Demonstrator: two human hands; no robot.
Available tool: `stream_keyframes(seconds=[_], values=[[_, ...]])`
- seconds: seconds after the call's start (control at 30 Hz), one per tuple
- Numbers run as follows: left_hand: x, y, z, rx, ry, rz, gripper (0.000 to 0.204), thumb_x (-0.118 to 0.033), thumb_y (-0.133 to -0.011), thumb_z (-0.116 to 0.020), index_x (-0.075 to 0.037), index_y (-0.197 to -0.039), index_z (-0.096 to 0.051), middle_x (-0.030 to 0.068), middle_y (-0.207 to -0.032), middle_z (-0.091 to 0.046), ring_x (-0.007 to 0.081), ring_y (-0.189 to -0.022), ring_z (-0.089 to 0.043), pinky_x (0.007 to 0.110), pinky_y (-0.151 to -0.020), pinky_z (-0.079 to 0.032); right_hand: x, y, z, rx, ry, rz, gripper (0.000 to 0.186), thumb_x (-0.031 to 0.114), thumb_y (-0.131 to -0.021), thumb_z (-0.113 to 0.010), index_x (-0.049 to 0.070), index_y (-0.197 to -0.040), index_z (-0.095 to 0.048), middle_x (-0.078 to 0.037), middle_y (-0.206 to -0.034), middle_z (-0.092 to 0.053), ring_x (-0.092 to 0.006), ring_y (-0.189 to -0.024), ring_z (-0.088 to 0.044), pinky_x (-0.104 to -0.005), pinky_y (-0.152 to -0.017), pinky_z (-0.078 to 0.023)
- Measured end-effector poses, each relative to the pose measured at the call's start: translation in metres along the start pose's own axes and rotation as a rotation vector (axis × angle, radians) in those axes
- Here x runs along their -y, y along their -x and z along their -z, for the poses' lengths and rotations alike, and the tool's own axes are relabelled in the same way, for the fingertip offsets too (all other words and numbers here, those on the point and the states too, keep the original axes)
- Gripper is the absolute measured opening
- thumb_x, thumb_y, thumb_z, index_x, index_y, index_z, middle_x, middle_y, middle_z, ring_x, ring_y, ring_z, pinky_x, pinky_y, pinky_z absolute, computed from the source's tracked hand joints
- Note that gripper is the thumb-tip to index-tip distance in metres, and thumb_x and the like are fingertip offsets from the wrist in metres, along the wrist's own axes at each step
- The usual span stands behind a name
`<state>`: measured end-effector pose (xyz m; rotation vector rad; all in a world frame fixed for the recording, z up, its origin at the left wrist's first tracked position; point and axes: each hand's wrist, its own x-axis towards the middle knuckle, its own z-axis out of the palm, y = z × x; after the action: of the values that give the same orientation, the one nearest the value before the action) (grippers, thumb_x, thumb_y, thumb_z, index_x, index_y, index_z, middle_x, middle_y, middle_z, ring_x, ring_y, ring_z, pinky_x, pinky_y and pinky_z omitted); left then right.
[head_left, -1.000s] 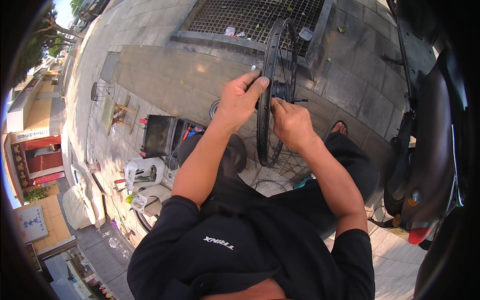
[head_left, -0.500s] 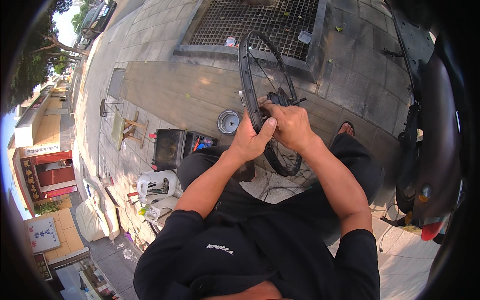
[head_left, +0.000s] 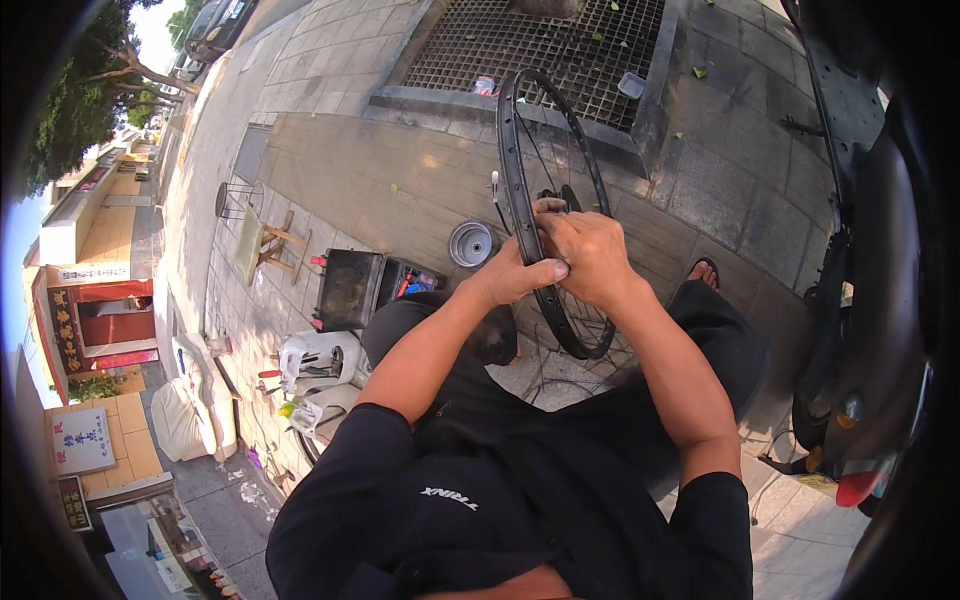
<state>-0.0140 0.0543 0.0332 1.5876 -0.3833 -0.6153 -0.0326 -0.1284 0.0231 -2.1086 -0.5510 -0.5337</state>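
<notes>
A black bicycle wheel without a tyre stands tilted in front of me, its bare rim dotted with holes. Spokes run to a dark hub, partly hidden behind my right hand. My left hand is closed around the near-left part of the rim, thumb laid across it. On the inner side of the rim, my right hand has its fingers curled in by the spokes, close to my left thumb. What those right fingers pinch is hidden.
An open black toolbox lies at my left, near a round metal bowl. Nearer stands a white container with tools. Beyond are a wooden folding stool and a tree grate. A motorbike stands at right.
The view has shifted slightly, so the surroundings sit a little further right. Both hands remain at the rim; my right fingers have moved closer in against it, near the left thumb.
</notes>
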Motion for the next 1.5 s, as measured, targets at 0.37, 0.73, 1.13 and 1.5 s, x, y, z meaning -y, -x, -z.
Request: stream_keyframes(seconds=[0.37, 0.73, 1.13, 1.5], values=[[0.013, -0.007, 0.002, 0.159, -0.011, 0.053, 0.085, -0.027, -0.080, -0.075, -0.001, -0.151, -0.034, 0.0103, -0.137, -0.053, 0.0200, -0.130, -0.051, 0.040, -0.115, -0.041, 0.000, -0.008, 0.034, 0.131, -0.010, -0.225, 0.034, 0.014, -0.088, -0.079, 0.010, -0.122, -0.075, -0.012, -0.122, -0.066, -0.0314, -0.086, -0.073, -0.0438, -0.076, -0.058], [0.018, -0.023, 0.024, 0.158, -0.165, -0.102, 0.053, -0.024, -0.079, -0.072, -0.007, -0.116, -0.039, 0.0064, -0.108, -0.040, 0.0187, -0.101, -0.044, 0.049, -0.120, -0.039, -0.039, -0.009, 0.059, 0.206, 0.102, -0.689, 0.041, 0.033, -0.098, -0.071, 0.007, -0.130, -0.071, -0.015, -0.122, -0.073, -0.0357, -0.109, -0.072, -0.0455, -0.093, -0.056], [0.010, -0.029, 0.037, 0.175, 0.003, -0.144, 0.061, -0.033, -0.073, -0.074, -0.005, -0.118, -0.044, 0.0080, -0.110, -0.040, 0.0198, -0.101, -0.044, 0.055, -0.121, -0.039, -0.214, 0.267, -0.037, 0.483, 0.401, -1.410, 0.049, 0.040, -0.093, -0.073, 0.002, -0.124, -0.075, -0.024, -0.113, -0.077, -0.0409, -0.111, -0.073, -0.0462, -0.095, -0.056], [-0.005, -0.048, 0.069, 0.068, 0.056, -0.133, 0.063, -0.037, -0.074, -0.075, -0.005, -0.114, -0.039, 0.0115, -0.108, -0.038, 0.0262, -0.108, -0.045, 0.064, -0.122, -0.031, -0.161, 0.313, -0.160, 0.604, 0.157, -1.351, 0.031, 0.025, -0.092, -0.068, 0.004, -0.115, -0.072, -0.026, -0.117, -0.073, -0.0456, -0.115, -0.068, -0.0534, -0.099, -0.053]])
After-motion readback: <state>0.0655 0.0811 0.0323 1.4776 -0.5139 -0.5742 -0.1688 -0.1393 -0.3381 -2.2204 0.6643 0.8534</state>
